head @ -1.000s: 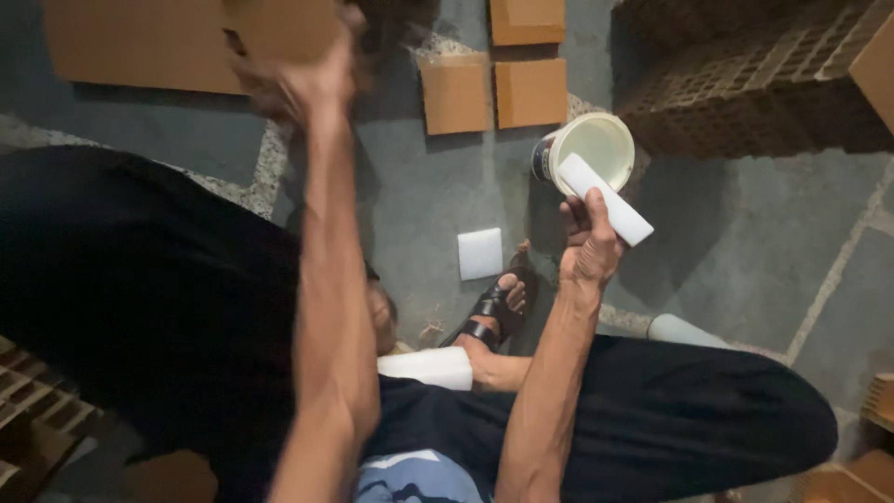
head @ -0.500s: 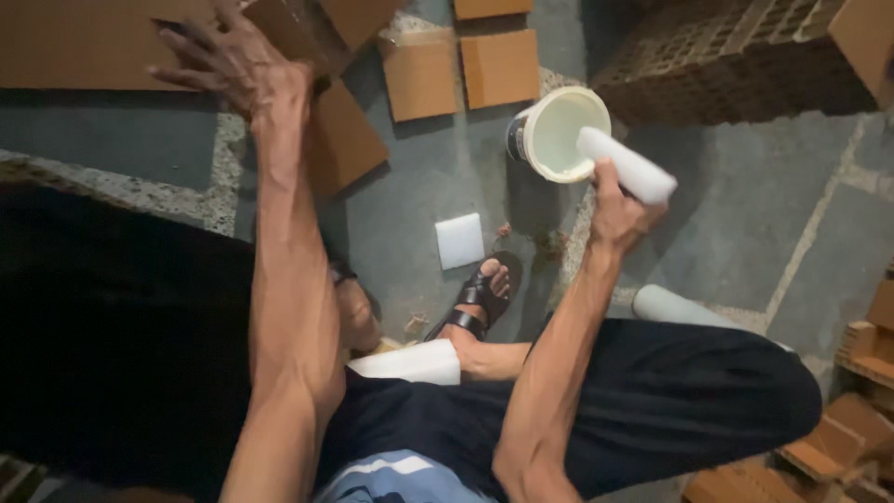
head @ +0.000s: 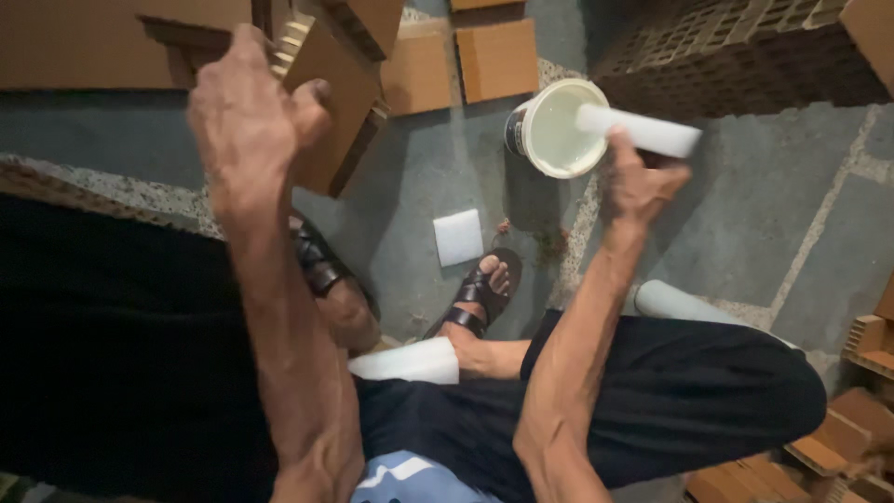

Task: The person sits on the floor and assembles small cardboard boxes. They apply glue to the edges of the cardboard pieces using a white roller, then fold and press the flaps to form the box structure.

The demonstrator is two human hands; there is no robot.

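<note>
Bucket [head: 557, 128], white and open-topped, stands on the grey floor [head: 745, 214]. Right hand [head: 641, 182], just beside the bucket's rim, is clamped on a white foam block [head: 643, 131] reaching over the opening. Left hand [head: 250, 116], well apart from the bucket, grips a brown cardboard piece [head: 335, 88]. A white square pad [head: 459, 237] lies below the bucket.

arms: bare | trousers [head: 652, 410]: black | sandals [head: 475, 298]: dark strapped
</note>
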